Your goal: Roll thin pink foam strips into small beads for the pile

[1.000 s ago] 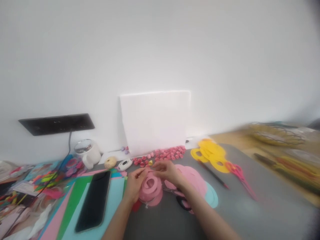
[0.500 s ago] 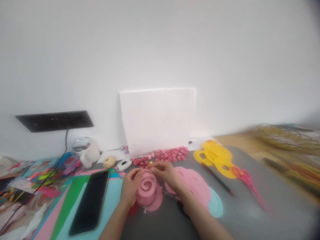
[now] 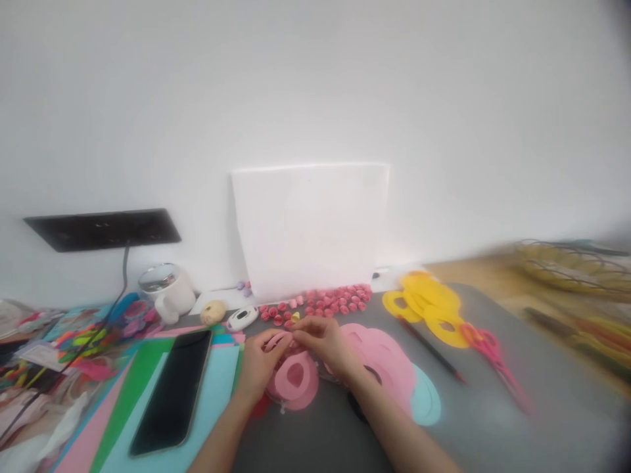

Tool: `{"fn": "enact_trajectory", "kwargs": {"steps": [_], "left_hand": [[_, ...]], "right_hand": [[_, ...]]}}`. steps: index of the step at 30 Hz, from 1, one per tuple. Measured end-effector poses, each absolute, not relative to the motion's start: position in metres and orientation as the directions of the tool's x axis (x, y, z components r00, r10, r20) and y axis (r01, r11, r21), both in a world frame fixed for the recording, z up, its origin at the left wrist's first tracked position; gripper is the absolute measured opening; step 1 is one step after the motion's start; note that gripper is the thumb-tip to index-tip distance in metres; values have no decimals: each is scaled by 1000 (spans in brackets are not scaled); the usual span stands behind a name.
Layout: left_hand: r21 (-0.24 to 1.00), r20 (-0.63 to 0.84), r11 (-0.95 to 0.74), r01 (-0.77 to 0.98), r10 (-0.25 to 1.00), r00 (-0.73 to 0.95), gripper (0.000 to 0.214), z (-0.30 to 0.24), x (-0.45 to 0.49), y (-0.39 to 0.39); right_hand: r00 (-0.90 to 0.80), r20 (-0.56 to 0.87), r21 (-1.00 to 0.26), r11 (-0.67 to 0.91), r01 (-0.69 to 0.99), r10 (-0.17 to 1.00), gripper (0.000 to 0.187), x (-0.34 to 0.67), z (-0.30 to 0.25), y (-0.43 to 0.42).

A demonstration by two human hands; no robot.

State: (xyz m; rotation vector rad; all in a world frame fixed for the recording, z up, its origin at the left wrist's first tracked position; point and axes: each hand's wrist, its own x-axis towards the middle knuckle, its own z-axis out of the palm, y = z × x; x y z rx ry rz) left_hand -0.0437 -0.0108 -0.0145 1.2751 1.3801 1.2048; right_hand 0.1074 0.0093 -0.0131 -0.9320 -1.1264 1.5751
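Observation:
Both my hands meet over the grey desk mat [image 3: 493,420], low in the middle of the view. My left hand [image 3: 259,364] and my right hand [image 3: 323,341] pinch the top of a pink paper spiral [image 3: 294,381], whose loose coils hang down to the mat between them. The fingers of both hands are closed on the strip. To the right of my right hand lies a pile of pink paper circles [image 3: 384,361] on a light blue one [image 3: 428,401].
A black phone [image 3: 172,391] lies on coloured paper sheets [image 3: 133,394] at the left. Small pink rolled roses [image 3: 320,303] line up before a white board [image 3: 310,230]. Yellow paper rings [image 3: 428,305], a pencil [image 3: 431,348] and pink scissors [image 3: 493,355] lie to the right. A white mug [image 3: 165,292] stands at the back left.
The pink spiral has gone from a standing coil between my hands to a flatter one drooping below my fingertips. My hands have stayed almost in place, and the camera shifted slightly.

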Motion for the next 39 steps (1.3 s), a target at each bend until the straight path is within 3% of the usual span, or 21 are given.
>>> {"fn": "enact_trajectory", "kwargs": {"steps": [7, 24, 32, 39], "left_hand": [[996, -80, 78, -51, 996, -47, 31, -17, -40, -15], [993, -46, 55, 102, 996, -81, 29, -14, -36, -17], [998, -49, 50, 41, 999, -21, 28, -12, -34, -19], [999, 33, -32, 40, 999, -24, 24, -16, -37, -17]], "right_hand": [[-302, -26, -912, -147, -383, 953, 29, 109, -17, 11], [-271, -12, -947, -98, -306, 963, 19, 108, -5, 5], [-201, 14, -942, -55, -331, 979, 17, 107, -9, 8], [-173, 1, -927, -64, -370, 985, 16, 106, -14, 10]]}}
